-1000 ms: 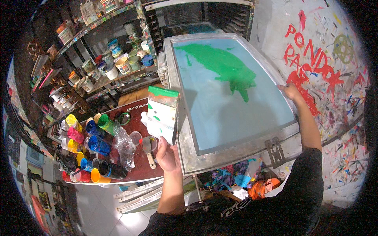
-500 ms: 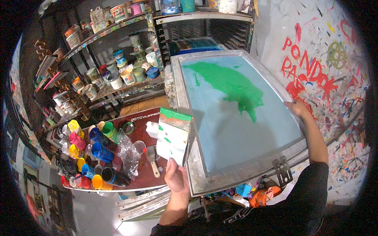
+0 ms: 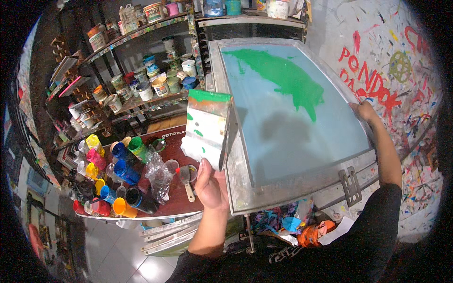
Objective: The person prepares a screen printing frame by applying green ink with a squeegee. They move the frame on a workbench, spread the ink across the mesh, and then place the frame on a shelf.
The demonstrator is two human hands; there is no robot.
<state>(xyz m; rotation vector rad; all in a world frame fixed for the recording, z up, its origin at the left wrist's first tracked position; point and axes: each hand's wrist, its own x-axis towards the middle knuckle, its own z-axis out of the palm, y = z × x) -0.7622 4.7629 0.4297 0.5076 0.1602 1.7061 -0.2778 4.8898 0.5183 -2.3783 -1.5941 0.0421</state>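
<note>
My left hand (image 3: 210, 188) grips a squeegee (image 3: 207, 129) by its lower end. The squeegee is held upright, its white body spotted with green and its top edge coated in green ink. My right hand (image 3: 365, 112) is closed on the right side of a screen printing frame (image 3: 292, 187), which is tilted up. Wet-looking green ink (image 3: 290, 78) lies across the upper part of the frame's pale blue mesh (image 3: 321, 146). The squeegee stands beside the frame's left edge; whether they touch, I cannot tell.
Left, a dark red board (image 3: 174, 200) carries several ink cups (image 3: 126, 172), crumpled clear plastic (image 3: 159, 174) and a putty knife (image 3: 186, 181). Paint-pot shelves (image 3: 132, 104) stand behind. A paint-marked wall (image 3: 391, 56) rises at right. A metal hinge-like bracket (image 3: 350, 185) sits by the frame's near edge.
The frame's near edge and my right hand sit higher in the picture. My left hand has raised the squeegee. The background has also shifted slightly as the view moved.
</note>
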